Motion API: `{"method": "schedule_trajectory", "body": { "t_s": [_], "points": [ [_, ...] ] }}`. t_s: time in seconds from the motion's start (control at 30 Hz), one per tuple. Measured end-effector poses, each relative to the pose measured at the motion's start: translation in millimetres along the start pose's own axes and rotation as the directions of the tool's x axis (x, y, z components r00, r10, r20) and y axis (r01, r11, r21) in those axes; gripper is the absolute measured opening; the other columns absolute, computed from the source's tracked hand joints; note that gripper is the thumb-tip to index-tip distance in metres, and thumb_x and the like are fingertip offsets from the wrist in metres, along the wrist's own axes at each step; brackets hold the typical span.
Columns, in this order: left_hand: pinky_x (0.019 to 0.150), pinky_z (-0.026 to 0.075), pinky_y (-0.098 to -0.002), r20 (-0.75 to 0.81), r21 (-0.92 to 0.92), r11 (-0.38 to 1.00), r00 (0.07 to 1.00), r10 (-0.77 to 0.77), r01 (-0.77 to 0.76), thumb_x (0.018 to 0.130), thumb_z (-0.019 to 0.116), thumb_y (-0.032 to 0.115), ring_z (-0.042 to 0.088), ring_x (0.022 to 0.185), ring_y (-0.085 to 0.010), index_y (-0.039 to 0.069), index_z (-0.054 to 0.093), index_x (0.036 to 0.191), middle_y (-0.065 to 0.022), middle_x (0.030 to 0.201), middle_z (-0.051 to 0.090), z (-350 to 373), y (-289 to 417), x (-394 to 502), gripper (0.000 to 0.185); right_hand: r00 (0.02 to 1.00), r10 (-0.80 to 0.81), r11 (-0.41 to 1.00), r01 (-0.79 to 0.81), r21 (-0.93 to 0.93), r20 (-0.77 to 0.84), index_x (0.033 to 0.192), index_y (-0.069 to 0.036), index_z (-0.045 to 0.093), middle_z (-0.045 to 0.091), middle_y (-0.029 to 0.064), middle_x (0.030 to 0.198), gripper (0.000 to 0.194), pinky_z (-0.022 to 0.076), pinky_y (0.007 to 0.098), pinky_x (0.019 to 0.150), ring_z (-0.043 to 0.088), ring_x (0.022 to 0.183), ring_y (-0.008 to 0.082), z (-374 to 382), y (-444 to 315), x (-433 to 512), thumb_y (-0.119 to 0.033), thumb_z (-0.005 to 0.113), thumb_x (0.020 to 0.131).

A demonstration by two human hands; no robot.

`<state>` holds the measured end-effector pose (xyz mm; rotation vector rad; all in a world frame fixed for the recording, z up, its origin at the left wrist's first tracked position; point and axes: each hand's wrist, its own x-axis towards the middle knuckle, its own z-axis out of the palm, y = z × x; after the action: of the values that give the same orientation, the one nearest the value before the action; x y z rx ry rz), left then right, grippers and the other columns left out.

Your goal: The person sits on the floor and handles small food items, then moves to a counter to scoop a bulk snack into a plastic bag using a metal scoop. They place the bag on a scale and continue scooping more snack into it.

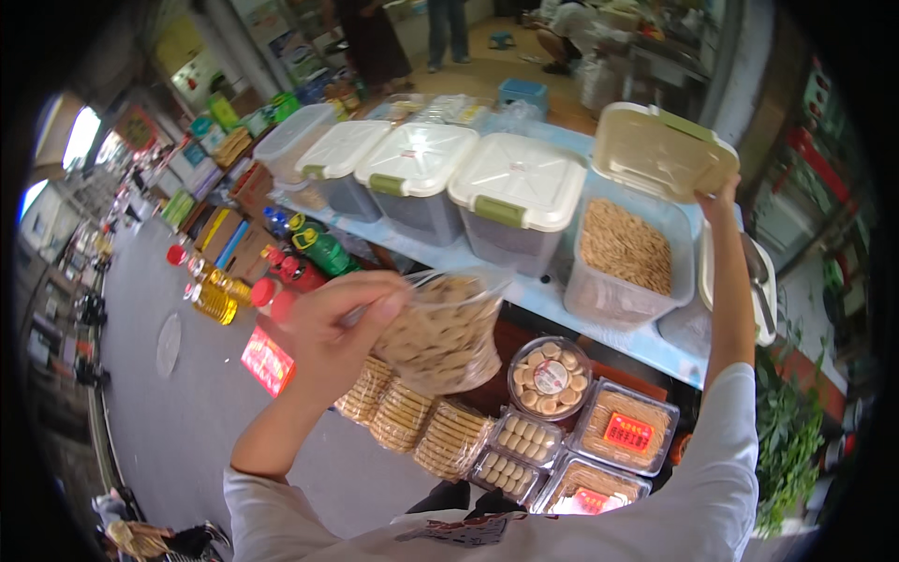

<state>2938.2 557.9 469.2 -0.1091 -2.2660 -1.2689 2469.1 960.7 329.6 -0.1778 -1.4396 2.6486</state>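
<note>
My left hand [351,323] grips the top of a clear plastic bag [446,337] filled with flat, light-brown pieces of food, held over packaged snacks. My right hand [720,193] holds the edge of a white plastic lid [660,151] with a green latch, tilted up behind a clear plastic bin [625,309]. In that uncovered bin lies a heap of similar flat brown pieces [625,246]. Just left of it stands a bin with its white lid on [518,179]. A metal scoop [758,270] rests on another white lid beside my right forearm.
More lidded bins [418,158] line the blue-covered table [635,344]. In front sit a round tub of biscuits [550,379], clear boxes [625,428] and stacked wrapped biscuits [453,435]. Oil bottles [211,302] stand at left, a leafy plant [790,442] at right. People are beyond the table.
</note>
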Motion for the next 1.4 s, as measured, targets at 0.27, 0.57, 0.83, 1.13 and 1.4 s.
{"method": "schedule_trajectory", "body": {
  "t_s": [0.27,0.57,0.83,1.13,1.4],
  "points": [
    [0.071,0.046,-0.0234,-0.015,-0.094,0.992,0.997,0.079,-0.080,0.083,0.061,0.004,0.058,0.080,-0.0115,-0.006,0.064,0.088,-0.0089,0.089,0.065,6.6,-13.4,35.1,0.012,0.997,0.004,0.974,-0.021,0.226,0.078,0.144,-0.011,0.003,0.008,0.0041,0.149,0.079,0.0236,0.0448,0.105,0.019,0.134,0.0271,40.0,-12.3,-16.7,-0.056,0.037,0.088],
    [0.070,0.047,-0.0222,0.165,-0.396,0.908,0.984,-0.072,0.133,0.084,0.061,0.010,0.058,0.077,-0.0084,-0.007,0.065,0.090,-0.0069,0.085,0.065,76.3,-20.6,92.3,0.018,0.871,-0.065,0.919,0.242,-0.310,0.487,0.124,-0.006,0.047,0.050,0.0078,0.124,0.053,0.0364,0.0407,0.095,0.043,0.117,0.0199,32.0,3.7,-60.0,-0.044,0.048,0.087],
    [0.068,0.049,-0.0251,0.393,-0.546,0.784,0.917,-0.072,0.296,0.083,0.061,0.007,0.060,0.075,-0.0126,-0.007,0.064,0.090,-0.0093,0.085,0.065,201.5,-27.7,149.0,0.016,0.571,0.182,0.930,0.164,-0.328,0.800,0.132,0.001,0.029,0.047,0.0169,0.126,0.082,0.0386,0.0377,0.098,0.048,0.115,0.0243,26.6,36.3,-249.0,-0.042,0.068,0.074],
    [0.063,0.051,-0.0287,0.667,-0.203,0.651,0.590,-0.455,0.732,0.086,0.059,0.019,0.061,0.077,-0.0170,-0.003,0.056,0.101,-0.0098,0.091,0.062,334.2,-127.1,177.6,0.027,0.716,0.599,0.799,-0.564,-0.208,0.358,0.117,-0.002,0.050,0.061,0.0139,0.104,0.044,0.0561,0.0344,0.070,0.063,0.091,0.0243,-20.1,29.9,-243.4,-0.032,0.056,0.085],
    [0.087,0.041,-0.0312,0.552,-0.220,0.924,0.821,-0.147,0.313,0.089,0.052,0.039,0.051,0.108,-0.0199,0.000,0.047,0.123,-0.0133,0.123,0.051,309.7,-117.1,115.7,0.052,0.638,0.661,0.655,-0.748,0.111,0.396,0.115,0.009,0.043,0.058,0.0248,0.102,0.035,0.0592,0.0311,0.066,0.062,0.090,0.0367,-27.1,28.2,-203.8,-0.015,0.044,0.090]
  ]
}}
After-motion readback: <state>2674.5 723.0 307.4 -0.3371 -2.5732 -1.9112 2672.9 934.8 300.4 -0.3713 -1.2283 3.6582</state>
